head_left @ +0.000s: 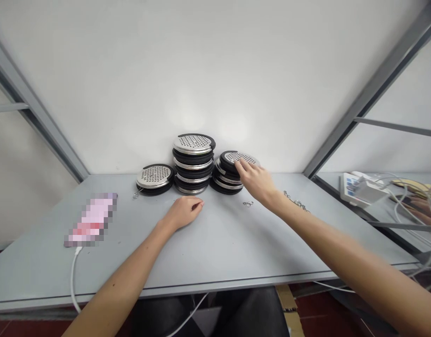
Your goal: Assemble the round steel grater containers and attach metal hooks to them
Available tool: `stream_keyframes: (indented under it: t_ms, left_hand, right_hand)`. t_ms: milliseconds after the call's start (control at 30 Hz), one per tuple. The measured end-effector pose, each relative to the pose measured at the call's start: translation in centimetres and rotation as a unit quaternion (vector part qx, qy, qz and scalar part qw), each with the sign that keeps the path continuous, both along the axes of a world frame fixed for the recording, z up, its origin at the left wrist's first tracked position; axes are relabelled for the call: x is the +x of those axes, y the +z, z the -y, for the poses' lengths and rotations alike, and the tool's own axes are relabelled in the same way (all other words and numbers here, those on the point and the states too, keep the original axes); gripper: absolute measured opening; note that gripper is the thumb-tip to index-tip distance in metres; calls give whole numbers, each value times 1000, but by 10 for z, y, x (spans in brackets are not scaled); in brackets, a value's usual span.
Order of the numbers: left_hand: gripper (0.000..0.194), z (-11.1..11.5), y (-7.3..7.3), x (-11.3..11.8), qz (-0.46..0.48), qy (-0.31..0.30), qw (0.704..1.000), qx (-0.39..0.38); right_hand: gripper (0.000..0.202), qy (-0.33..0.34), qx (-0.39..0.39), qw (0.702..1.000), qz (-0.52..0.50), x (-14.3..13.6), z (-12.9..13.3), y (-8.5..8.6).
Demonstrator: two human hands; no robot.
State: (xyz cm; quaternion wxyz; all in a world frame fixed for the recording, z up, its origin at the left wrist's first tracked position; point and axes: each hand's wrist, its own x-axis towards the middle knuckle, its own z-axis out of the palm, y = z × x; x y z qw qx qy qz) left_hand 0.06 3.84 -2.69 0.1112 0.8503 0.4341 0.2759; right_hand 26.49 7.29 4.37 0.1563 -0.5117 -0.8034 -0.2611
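Note:
Round perforated metal discs with black rims stand against the wall in a tall middle stack [193,164] and a shorter right stack [226,180]. A single disc unit [155,177] lies to the left, with a small wire clip [137,192] at its edge. My right hand [256,180] reaches over the right stack, its fingers at the tilted top disc [233,159]; whether they grip it is unclear. My left hand [186,210] rests on the table in front of the middle stack, fingers curled, nothing visible in it. Another small metal clip [248,204] lies below my right hand.
A phone [92,220] with a white cable lies at the left of the grey table [208,252]. Several metal clips [296,201] lie beyond my right forearm. Metal frame bars flank both sides; a power strip [354,189] and cables are at the right.

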Motion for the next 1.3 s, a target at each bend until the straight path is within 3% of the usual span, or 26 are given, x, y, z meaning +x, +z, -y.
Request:
stream_keyframes:
  t_ms: [267,433,567,667,800,933,1000,1133,1300]
  left_hand:
    - [27,2,3,0,8,15,1000,1]
    - [23,-3,4,-3,80,69,992,72]
    - [24,-11,5,-9,182,130,969,105]
    - [29,-13,8,-13,216,151,960,93]
    - [36,-7,14,-15,210,72,973,61]
    - [36,6,21,-10,120,-70,988,66]
    - [48,12,24,-4,70,-112,990,49]
    - [71,19,23,7,2,-118,993,18]
    - [50,21,18,11,-4,-117,993,28]
  right_hand:
    - [43,77,116,988,-66,29,4,-9]
    - [44,235,204,946,-85,36,44,-5]
    - [43,330,160,929,-46,24,76,-18]
    - [38,361,117,925,-22,10,82,-38]
    - [38,363,92,927,-25,-6,70,-65]
    - [42,349,79,932,-62,-13,57,-85]
    - [45,346,68,933,-75,-14,54,-90]
    - [46,352,42,930,-97,-15,53,-94]
    - [48,360,19,920,-151,-12,54,-95]
